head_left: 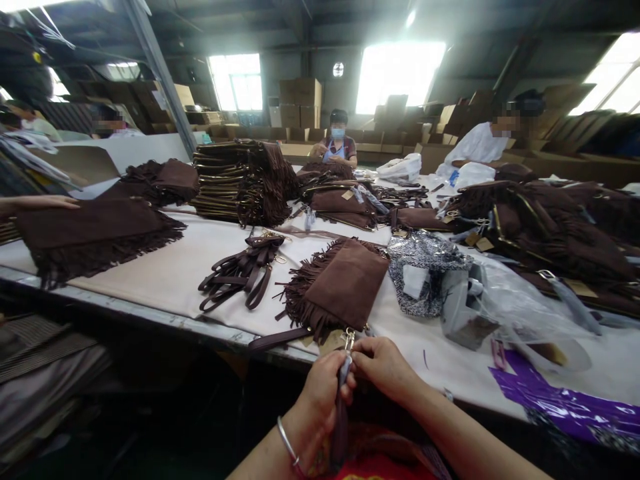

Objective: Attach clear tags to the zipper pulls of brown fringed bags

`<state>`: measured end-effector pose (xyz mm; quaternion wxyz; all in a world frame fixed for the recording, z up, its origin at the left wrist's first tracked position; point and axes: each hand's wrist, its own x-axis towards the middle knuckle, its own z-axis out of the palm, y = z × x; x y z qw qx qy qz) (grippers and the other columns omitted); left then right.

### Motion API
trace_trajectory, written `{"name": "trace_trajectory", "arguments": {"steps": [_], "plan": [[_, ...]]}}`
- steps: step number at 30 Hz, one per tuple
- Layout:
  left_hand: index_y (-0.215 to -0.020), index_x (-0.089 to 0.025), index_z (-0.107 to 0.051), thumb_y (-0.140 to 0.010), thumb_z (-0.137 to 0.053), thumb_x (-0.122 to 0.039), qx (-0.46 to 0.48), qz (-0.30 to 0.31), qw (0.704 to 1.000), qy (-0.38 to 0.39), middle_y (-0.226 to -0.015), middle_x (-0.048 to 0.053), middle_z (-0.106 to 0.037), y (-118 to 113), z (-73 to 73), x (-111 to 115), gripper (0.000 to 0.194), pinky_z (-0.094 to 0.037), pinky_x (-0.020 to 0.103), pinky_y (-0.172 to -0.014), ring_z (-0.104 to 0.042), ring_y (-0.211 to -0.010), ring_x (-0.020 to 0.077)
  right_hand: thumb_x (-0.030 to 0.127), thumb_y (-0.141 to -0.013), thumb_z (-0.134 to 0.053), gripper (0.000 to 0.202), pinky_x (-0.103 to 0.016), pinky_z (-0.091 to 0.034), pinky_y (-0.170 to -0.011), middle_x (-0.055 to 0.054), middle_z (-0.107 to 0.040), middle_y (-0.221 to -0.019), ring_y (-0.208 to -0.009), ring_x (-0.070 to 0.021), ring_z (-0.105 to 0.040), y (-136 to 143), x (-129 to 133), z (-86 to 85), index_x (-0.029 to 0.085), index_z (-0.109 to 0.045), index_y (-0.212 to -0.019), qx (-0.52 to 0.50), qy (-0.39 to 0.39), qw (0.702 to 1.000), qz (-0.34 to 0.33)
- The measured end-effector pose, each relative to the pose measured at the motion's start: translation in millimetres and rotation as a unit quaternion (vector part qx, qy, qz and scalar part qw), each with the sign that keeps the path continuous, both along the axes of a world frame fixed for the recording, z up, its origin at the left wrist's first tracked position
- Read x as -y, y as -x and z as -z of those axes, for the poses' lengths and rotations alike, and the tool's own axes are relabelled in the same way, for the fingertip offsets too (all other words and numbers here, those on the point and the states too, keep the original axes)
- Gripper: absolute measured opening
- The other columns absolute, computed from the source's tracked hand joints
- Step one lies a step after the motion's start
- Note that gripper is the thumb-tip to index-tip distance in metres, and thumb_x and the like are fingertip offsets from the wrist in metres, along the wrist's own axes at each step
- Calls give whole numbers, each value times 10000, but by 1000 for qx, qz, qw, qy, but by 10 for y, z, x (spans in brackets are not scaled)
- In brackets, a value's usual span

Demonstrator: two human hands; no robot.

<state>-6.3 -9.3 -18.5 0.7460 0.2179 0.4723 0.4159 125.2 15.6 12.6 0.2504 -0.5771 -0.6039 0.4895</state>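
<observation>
My left hand (324,390) is closed around a brown wrist strap (340,427), whose end has a greyish wrapping (345,370). A gold clasp (349,339) sticks up from that end, close to the bag's lower corner. With thumb and finger pinched together, my right hand (387,368) is at the base of the clasp; its fingertips are partly hidden. Just beyond lies a brown fringed bag (345,283), flat on the table, with a paper tag (333,342) under its near edge. Another brown strap (280,338) lies left of the tag.
A bundle of brown straps (243,270) lies left of the bag. Behind it rises a tall stack of bags (235,183). Clear plastic packaging (520,293) and a purple wrapper (565,400) are at right. A co-worker's hand (45,203) touches a fringed bag (95,230) at left.
</observation>
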Motion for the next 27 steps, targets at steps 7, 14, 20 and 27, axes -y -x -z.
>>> {"name": "trace_trajectory", "arguments": {"steps": [7,14,20,27], "plan": [[-700,-178,-535,-901,-424,-460,-196,44,969,-144,-526,-15,-510,-35,-52,35,364,-265,218,-424,-394,-416,85,216,-722,-547,161,-228,-421,-567,0,-684,-667,-636,-155,-582,-26,-72,104,160,-696,-701,-3,-31,999,15],[-795,-178,-570,-953,-398,-403,-274,69,922,-263,-678,9,-571,28,-150,108,324,-370,248,-576,-490,-593,132,389,-817,-578,284,-239,-403,-514,17,-602,-596,-538,-133,-519,-81,90,201,158,-709,-917,-141,53,986,72],[-819,-178,-597,-947,-404,-304,-366,97,872,-310,-787,60,-643,33,-237,162,263,-402,274,-648,-564,-707,169,390,-753,-713,269,-280,-469,-613,0,-638,-657,-633,-168,-583,-49,216,116,166,-727,-900,-282,104,951,76],[-899,-163,-685,-857,-567,-347,-298,102,912,-264,-860,72,-714,211,-261,75,223,-471,281,-711,-646,-788,199,424,-729,-758,314,-344,-500,-752,-49,-706,-772,-740,-204,-640,-78,193,137,144,-724,-867,-320,123,932,114]]}}
